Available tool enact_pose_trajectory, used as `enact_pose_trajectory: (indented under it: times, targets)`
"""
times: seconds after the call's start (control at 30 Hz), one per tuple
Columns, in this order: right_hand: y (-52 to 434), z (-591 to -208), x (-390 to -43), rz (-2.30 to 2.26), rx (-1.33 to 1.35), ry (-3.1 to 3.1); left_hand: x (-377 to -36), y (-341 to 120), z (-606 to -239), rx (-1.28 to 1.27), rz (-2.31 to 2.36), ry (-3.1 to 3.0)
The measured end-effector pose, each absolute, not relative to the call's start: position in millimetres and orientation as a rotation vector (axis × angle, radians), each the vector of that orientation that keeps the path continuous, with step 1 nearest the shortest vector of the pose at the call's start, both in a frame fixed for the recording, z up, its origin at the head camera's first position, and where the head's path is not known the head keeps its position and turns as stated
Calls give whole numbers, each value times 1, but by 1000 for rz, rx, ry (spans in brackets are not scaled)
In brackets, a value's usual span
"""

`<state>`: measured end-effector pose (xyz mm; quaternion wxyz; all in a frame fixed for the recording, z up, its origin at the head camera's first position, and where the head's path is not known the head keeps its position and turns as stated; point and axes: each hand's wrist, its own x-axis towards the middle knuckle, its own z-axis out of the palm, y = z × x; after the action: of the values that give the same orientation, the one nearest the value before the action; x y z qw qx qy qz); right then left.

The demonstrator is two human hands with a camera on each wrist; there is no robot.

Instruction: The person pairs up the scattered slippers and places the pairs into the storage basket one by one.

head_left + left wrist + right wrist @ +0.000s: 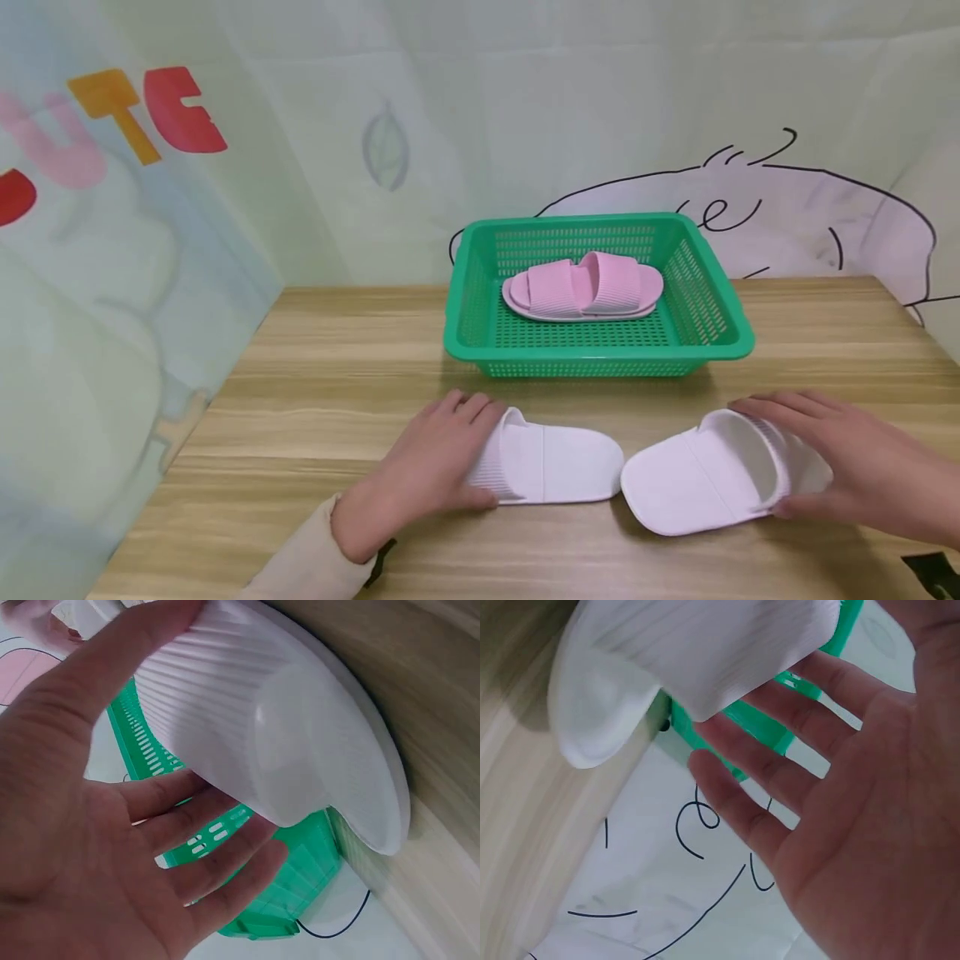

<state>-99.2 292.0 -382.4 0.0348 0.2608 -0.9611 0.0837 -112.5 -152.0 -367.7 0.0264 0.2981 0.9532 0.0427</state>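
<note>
**Both hands on white slippers, pink pair in basket**

Left hand (431, 467) sits nearest, pale sleeve (315, 558) at the wrist, draped over the ribbed strap end of the left white slipper (551, 467). Grip: fingers spread and mostly straight over the strap, thumb along its near side; the left wrist view shows the open palm against the ribbed strap (225, 690), not clenched.

Right hand (847, 475) covers the strap of the right white slipper (697, 483). Grip: fingers extended over the top, thumb at the near edge of the strap; the right wrist view shows splayed fingers (780, 750) beside the ribbed strap, palm open.

Both slippers lie on the surface (315, 392), ends nearly touching at the middle, the right one angled toward the left one.

Surface: light wood-grain top with horizontal banding, front half carrying the slippers. Behind them, centred, stands a green perforated basket (480, 333) holding a pink slipper pair (583, 287) lying side by side.

Room: pale printed fabric backdrop on all sides, creased. Left panel carries coloured letters (142, 112) in orange, red and pink. Back panel has a faint leaf outline (385, 150) and a black-line cartoon drawing (825, 208) with lilac fill at right.
</note>
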Motion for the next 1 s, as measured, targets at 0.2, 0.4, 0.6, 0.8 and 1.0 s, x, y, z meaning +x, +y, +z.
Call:
enact_pose_trajectory:
  times: [0.2, 0.4, 0.6, 0.8, 1.0]
  targets:
    - [283, -375, -94, 232, 855, -2771, -110, -154, -366, 1005, 116, 2979]
    - [269, -363, -89, 247, 868, -2691, -105, -152, -360, 1168, 155, 3032]
    - [257, -352, -85, 311, 886, -2602, -103, -149, -357, 1342, 276, 3059]
    - [244, -346, -83, 412, 889, -2549, -101, -144, -355, 1380, 409, 3081]
    - [233, -341, -79, 417, 889, -2536, -100, -138, -353, 1445, 465, 3130]
